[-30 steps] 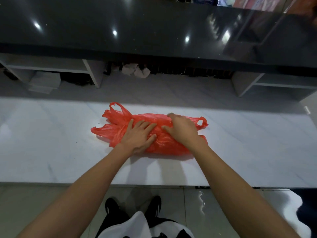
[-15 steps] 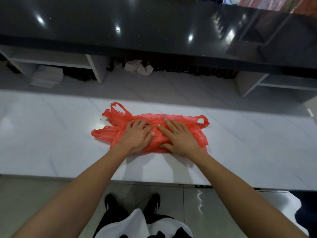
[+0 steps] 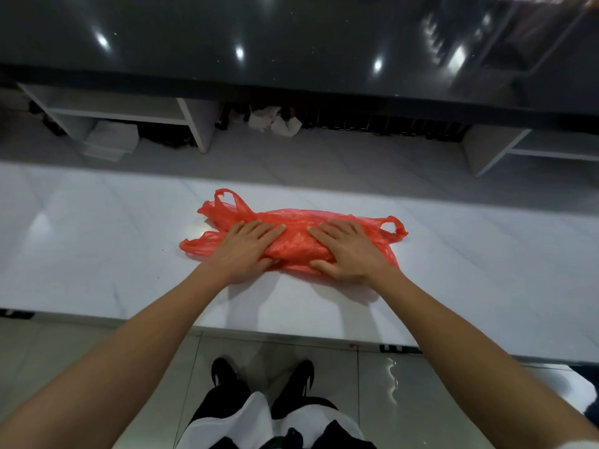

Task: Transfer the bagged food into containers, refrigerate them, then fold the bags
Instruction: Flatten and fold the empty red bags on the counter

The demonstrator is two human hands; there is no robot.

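Red plastic bag (image 3: 293, 236) lies crumpled mid white tabletop (image 3: 97, 241), one handle loop sticking up at its left end. Left hand (image 3: 244, 251) presses flat on its left half, fingers (image 3: 259, 230) spread, gripping nothing. Right hand (image 3: 348, 251) likewise (palm down) on the right half; second handle loop beyond.

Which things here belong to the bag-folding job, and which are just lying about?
Belongs to the job:
red plastic bag
left hand, flat on it
right hand, flat on it
white counter

Lying about:
crumpled white paper
stacked white sheets
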